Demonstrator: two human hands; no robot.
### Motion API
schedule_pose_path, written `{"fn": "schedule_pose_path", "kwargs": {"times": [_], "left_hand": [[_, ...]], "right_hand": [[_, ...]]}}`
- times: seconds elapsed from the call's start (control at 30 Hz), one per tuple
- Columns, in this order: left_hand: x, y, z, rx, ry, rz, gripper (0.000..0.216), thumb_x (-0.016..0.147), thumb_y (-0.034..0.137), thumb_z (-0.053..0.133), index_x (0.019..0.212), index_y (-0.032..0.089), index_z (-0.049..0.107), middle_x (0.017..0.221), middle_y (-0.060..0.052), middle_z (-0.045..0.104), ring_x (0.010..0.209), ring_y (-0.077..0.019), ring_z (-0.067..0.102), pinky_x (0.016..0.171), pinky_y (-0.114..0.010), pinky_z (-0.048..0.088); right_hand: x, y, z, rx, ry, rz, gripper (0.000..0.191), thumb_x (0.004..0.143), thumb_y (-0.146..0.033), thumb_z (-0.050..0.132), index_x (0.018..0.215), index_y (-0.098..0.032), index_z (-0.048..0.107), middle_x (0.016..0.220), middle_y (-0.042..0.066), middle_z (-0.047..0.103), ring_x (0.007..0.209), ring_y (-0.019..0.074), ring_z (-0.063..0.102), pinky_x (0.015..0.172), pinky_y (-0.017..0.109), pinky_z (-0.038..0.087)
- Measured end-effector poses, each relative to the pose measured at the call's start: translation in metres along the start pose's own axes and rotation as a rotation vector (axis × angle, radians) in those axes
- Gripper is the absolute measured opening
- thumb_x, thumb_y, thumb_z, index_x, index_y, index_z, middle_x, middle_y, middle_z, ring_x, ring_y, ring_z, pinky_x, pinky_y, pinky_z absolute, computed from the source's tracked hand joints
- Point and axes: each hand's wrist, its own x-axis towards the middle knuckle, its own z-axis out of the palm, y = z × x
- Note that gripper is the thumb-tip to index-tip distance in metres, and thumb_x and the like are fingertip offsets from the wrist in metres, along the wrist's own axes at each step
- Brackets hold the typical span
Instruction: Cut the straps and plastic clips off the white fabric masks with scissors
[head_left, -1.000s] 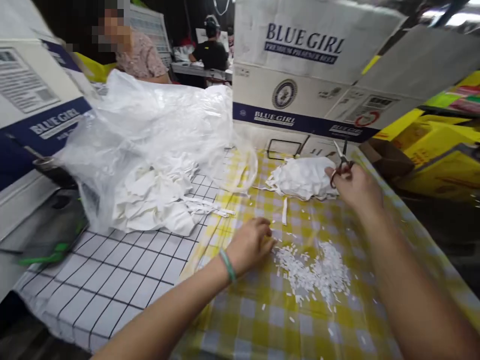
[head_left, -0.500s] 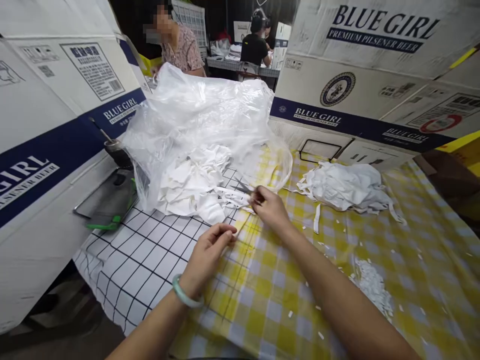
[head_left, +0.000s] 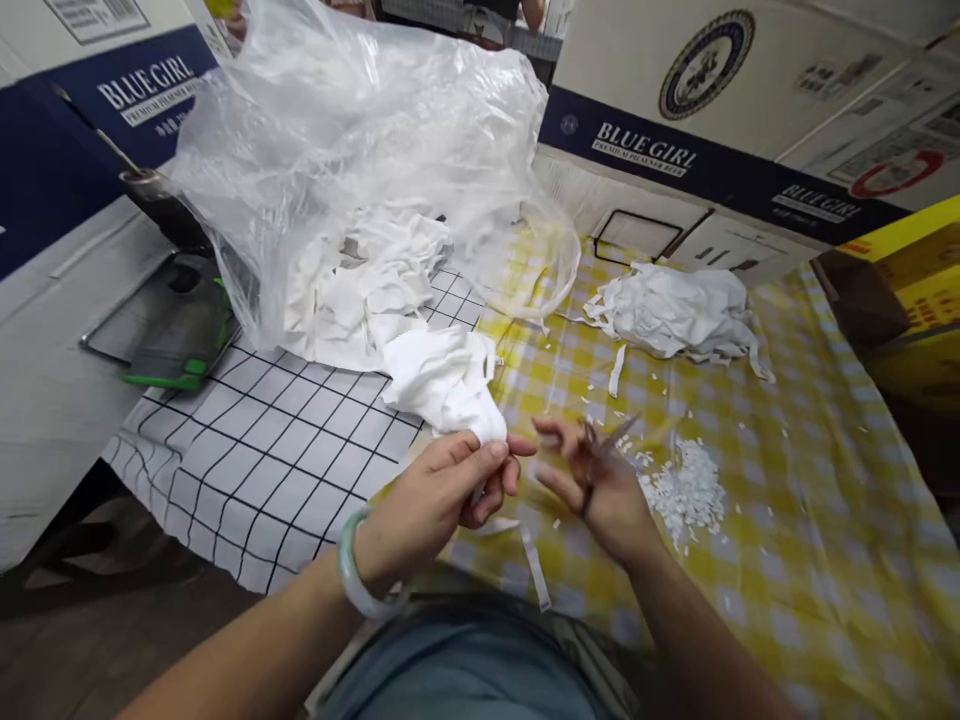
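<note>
My left hand (head_left: 442, 490), with a pale green bangle on the wrist, pinches a folded white cloth piece (head_left: 448, 378) between thumb and fingers. A narrow white strap (head_left: 534, 565) hangs out below that hand. Just to the right, my right hand (head_left: 611, 500) has small scissors (head_left: 619, 434) hooked in it, blades pointing right. Its thumb and forefinger reach toward the cloth without touching it; motion blurs them. Beyond my left hand, more white cloth pieces (head_left: 352, 315) spill from a clear plastic bag (head_left: 390, 120).
Small white clippings (head_left: 690, 490) lie heaped on the yellow checked cloth (head_left: 795, 540). A white cloth pile (head_left: 675, 312) with straps sits farther back. Beer cartons (head_left: 630, 100) wall the right and left sides. A grey, green-edged object (head_left: 176, 325) lies at left.
The view has tilted down. My left hand now holds a white cloth piece drawn from the pile. My right hand has moved back toward me, and the scissors now point right instead of left.
</note>
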Motion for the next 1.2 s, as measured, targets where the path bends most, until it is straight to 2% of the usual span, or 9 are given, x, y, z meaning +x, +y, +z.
{"fn": "schedule_pose_path", "kwargs": {"times": [0.1,0.27,0.43,0.6,0.77,0.9,1.0,1.1,1.2], "left_hand": [[-0.013,0.021,-0.002,-0.072,-0.127,-0.112,0.028,0.084,0.03,0.059,0.096,0.009,0.074,0.072,-0.005,0.062,0.045,-0.0051,0.043,0.039,-0.018,0.027],[-0.025,0.028,-0.025,-0.095,0.052,-0.105,0.023,0.083,0.026,0.06,0.095,0.01,0.071,0.077,-0.007,0.062,0.049,-0.0052,0.043,0.039,-0.016,0.023],[-0.025,0.018,-0.038,0.049,0.064,-0.05,0.024,0.09,0.035,0.063,0.091,0.011,0.068,0.068,0.001,0.051,0.048,-0.002,0.031,0.044,-0.015,0.02],[-0.027,0.022,-0.036,0.069,-0.064,-0.165,0.027,0.088,0.038,0.066,0.087,0.011,0.066,0.059,0.005,0.038,0.049,-0.0031,0.023,0.045,-0.016,0.017],[-0.034,0.021,-0.028,0.098,-0.113,-0.138,0.032,0.09,0.045,0.061,0.087,0.013,0.065,0.061,0.005,0.038,0.048,-0.004,0.02,0.045,-0.019,0.015],[-0.038,0.017,-0.023,0.312,-0.061,0.026,0.026,0.091,0.039,0.061,0.091,0.015,0.071,0.064,0.001,0.046,0.057,-0.0079,0.037,0.052,-0.02,0.03],[-0.037,0.015,-0.017,0.447,-0.004,0.113,0.025,0.09,0.039,0.062,0.09,0.016,0.073,0.073,-0.003,0.053,0.068,-0.0121,0.046,0.06,-0.023,0.037],[-0.032,0.014,-0.01,0.489,0.006,0.093,0.03,0.092,0.043,0.058,0.094,0.017,0.073,0.066,0.0,0.043,0.06,-0.0109,0.036,0.053,-0.023,0.03],[-0.022,0.012,-0.002,0.55,-0.002,0.21,0.027,0.094,0.039,0.057,0.09,0.018,0.075,0.074,-0.002,0.048,0.068,-0.0128,0.043,0.061,-0.024,0.039]], "right_hand": [[0.052,-0.014,0.016,0.058,-0.185,-0.202,0.026,0.074,-0.033,0.078,0.083,-0.024,0.056,0.114,0.007,0.065,0.113,0.0243,0.058,0.096,0.04,0.047],[0.091,-0.032,0.03,0.214,-0.194,-0.283,0.024,0.075,-0.028,0.074,0.078,-0.022,0.051,0.083,-0.001,0.061,0.079,0.0143,0.058,0.072,0.028,0.048],[0.089,-0.048,0.016,0.076,-0.144,-0.341,0.019,0.075,-0.025,0.074,0.082,-0.021,0.058,0.081,-0.002,0.058,0.077,0.0122,0.054,0.074,0.026,0.047],[0.068,-0.045,-0.006,-0.08,-0.375,-0.207,0.019,0.081,-0.031,0.073,0.092,-0.02,0.063,0.101,0.005,0.067,0.088,0.0159,0.061,0.081,0.031,0.05],[0.049,-0.022,0.015,0.009,-0.471,-0.143,0.028,0.078,-0.035,0.076,0.099,-0.02,0.064,0.111,0.006,0.068,0.101,0.0198,0.063,0.088,0.034,0.051],[0.049,-0.014,0.026,0.018,-0.258,-0.154,0.024,0.073,-0.035,0.077,0.085,-0.019,0.063,0.082,0.001,0.064,0.079,0.0154,0.059,0.076,0.029,0.049],[0.044,-0.015,0.026,0.074,-0.064,-0.161,0.025,0.07,-0.036,0.078,0.08,-0.02,0.061,0.079,0.0,0.062,0.077,0.0151,0.058,0.075,0.028,0.049],[0.027,-0.01,0.037,0.19,0.044,-0.052,0.029,0.067,-0.04,0.079,0.076,-0.021,0.059,0.073,-0.001,0.059,0.069,0.0138,0.055,0.069,0.027,0.049],[0.007,0.002,0.06,0.374,0.116,0.081,0.036,0.065,-0.046,0.081,0.071,-0.022,0.055,0.069,-0.002,0.056,0.065,0.0132,0.053,0.067,0.028,0.05]]}}
